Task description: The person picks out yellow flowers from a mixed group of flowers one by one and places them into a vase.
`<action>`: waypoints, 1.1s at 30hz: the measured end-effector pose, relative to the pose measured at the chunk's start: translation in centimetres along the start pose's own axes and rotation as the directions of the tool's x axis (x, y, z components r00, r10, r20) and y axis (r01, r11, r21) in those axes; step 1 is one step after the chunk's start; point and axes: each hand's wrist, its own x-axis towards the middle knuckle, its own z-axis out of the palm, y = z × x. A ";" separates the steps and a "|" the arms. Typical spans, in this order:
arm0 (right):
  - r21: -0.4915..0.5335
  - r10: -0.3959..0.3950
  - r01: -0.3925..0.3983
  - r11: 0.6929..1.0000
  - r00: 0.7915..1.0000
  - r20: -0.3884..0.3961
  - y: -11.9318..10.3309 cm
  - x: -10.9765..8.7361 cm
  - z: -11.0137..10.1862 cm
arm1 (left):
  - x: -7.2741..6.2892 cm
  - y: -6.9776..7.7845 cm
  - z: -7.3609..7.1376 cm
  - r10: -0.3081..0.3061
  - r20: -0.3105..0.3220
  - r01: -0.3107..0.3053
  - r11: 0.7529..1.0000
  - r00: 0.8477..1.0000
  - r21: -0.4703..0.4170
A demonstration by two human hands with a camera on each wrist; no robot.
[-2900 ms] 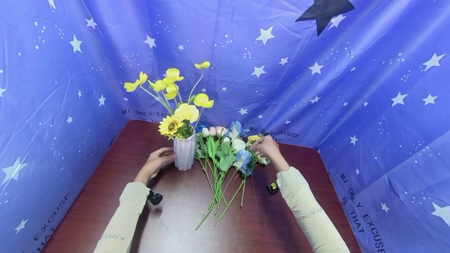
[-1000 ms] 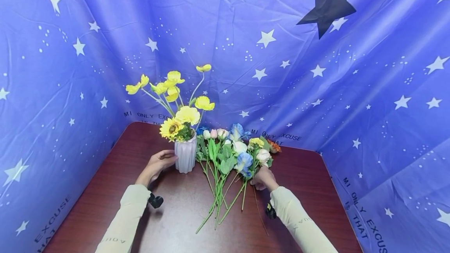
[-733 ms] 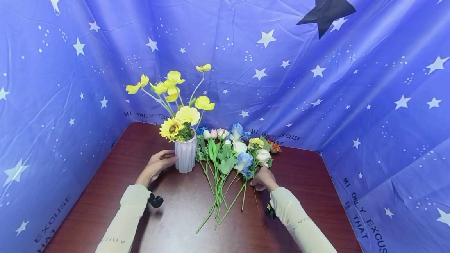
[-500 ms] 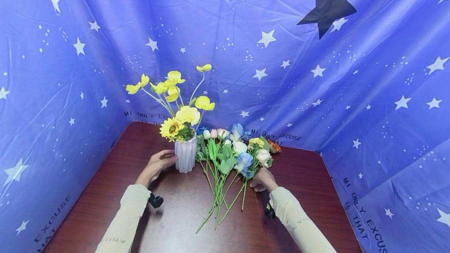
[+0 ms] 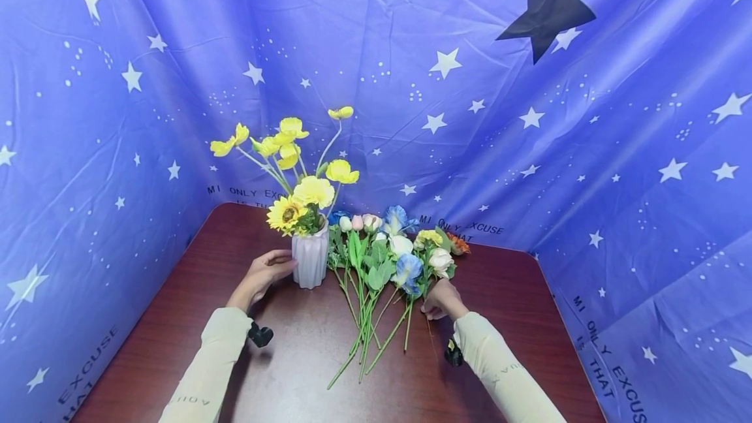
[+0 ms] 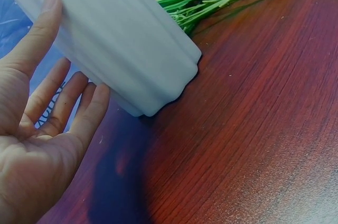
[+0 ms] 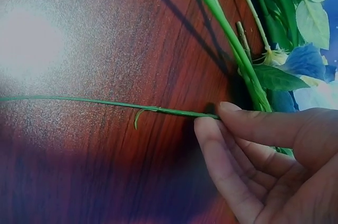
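Note:
A pale fluted vase [image 5: 310,263] stands upright, filled with yellow flowers [image 5: 314,192], one of them a sunflower [image 5: 286,213]. Beside it, my left hand [image 5: 266,274] touches its left side. In the left wrist view the thumb and fingertips rest lightly on the vase wall [image 6: 121,39], the palm standing off from it. To the right, thumb and forefinger of my right hand [image 7: 269,155] pinch a thin green flower stem [image 7: 105,101] with a small curled offshoot. Its loose end trails over the table; in the head view, flower heads and the hand crowd its upper part.
Between the hands lies a heap of flowers with green stems [image 5: 367,325] pointing toward me. Among them are blue blooms [image 5: 407,269], a white one [image 5: 440,261], a yellow one [image 5: 429,237] and an orange one [image 5: 459,244]. A starry blue curtain [image 5: 376,70] surrounds the brown table [image 5: 505,344].
Since the oldest frame, my right hand has come down from the flower heads at the right to the thin stem and pinches it. The left hand has stayed at the vase.

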 end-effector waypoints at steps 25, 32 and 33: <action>0.111 0.012 -0.021 0.994 0.997 0.080 -0.9 -0.7 -0.6 | 0.0 -0.1 -0.1 -0.017 -0.018 0.018 1.000 1.000 0.022; 0.067 -0.073 0.062 0.996 0.981 0.182 3.9 9.7 0.5 | -0.2 0.1 -0.1 -0.001 0.000 0.001 1.000 1.000 -0.003; 0.068 -0.053 0.042 0.997 0.984 0.171 3.6 9.8 0.4 | -0.2 0.1 -0.1 0.004 0.005 -0.004 1.000 1.000 -0.010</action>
